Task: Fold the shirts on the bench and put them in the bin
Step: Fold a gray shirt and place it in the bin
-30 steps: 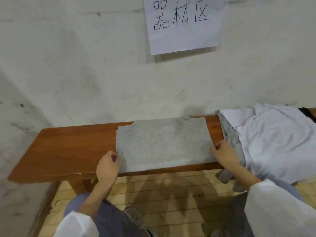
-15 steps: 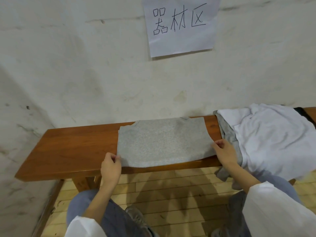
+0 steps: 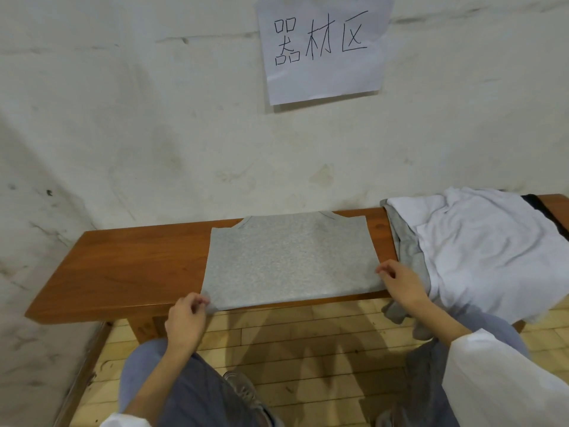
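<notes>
My left hand (image 3: 184,322) pinches the grey shirt (image 3: 289,260) at its 7 o'clock corner, my right hand (image 3: 400,282) its 4 o'clock edge. It lies flat on the bench (image 3: 138,260). Lifting unevenly could skew the fold, and my right wrist might snag the white shirts (image 3: 492,248) at 3 o'clock.

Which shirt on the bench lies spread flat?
The light grey shirt in the middle of the bench; the white shirt and darker grey shirt at its right lie crumpled.
</notes>
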Available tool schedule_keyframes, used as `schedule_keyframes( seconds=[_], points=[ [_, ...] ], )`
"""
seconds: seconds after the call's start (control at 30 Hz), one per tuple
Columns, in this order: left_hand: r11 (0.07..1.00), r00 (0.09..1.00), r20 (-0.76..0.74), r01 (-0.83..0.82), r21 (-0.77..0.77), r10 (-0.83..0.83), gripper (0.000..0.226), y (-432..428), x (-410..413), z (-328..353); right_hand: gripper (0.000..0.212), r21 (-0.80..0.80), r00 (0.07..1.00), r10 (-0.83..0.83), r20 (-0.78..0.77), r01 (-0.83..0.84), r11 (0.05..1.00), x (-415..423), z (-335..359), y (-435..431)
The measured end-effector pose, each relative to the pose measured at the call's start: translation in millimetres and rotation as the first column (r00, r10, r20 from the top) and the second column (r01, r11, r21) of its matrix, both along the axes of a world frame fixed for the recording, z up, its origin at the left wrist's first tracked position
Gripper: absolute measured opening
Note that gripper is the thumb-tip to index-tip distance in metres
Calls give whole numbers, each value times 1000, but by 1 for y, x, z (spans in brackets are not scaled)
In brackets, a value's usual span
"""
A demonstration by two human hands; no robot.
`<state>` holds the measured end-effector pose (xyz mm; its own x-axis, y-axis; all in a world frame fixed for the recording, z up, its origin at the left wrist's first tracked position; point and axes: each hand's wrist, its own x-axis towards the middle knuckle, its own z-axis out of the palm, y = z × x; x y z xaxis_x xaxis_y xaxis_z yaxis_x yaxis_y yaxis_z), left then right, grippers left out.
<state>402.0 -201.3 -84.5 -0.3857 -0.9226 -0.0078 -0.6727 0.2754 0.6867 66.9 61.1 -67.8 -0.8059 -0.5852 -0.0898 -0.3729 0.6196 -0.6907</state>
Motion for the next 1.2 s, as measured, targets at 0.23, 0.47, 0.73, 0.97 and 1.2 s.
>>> schedule_keyframes(
  seconds=[0.23, 0.47, 0.73, 0.97, 1.2],
  points=[
    [851, 947, 280, 274, -447, -158, 59, 15, -13, -10, 59, 404, 894, 363, -264, -239, 883, 9, -7, 20],
    [742, 834, 423, 527, -415, -356, 99, 34, -54, -23, 38, 195, 798, 289, -529, -217, 957, 19, -27, 13],
    [756, 893, 323, 440, -484, -312, 75, 28, -43, -26, 39, 142, 800, 235, -553, -187, 972, 19, -23, 9],
    [821, 961, 172, 275, -500, -216, 25, 17, -49, 26, 22, -107, 946, -64, -317, 31, 994, 36, 10, -6],
    [811, 983, -60, 107, -575, -172, 23, 32, -48, 84, 15, -516, 937, -342, -75, 257, 817, 71, 60, -13]
  ],
)
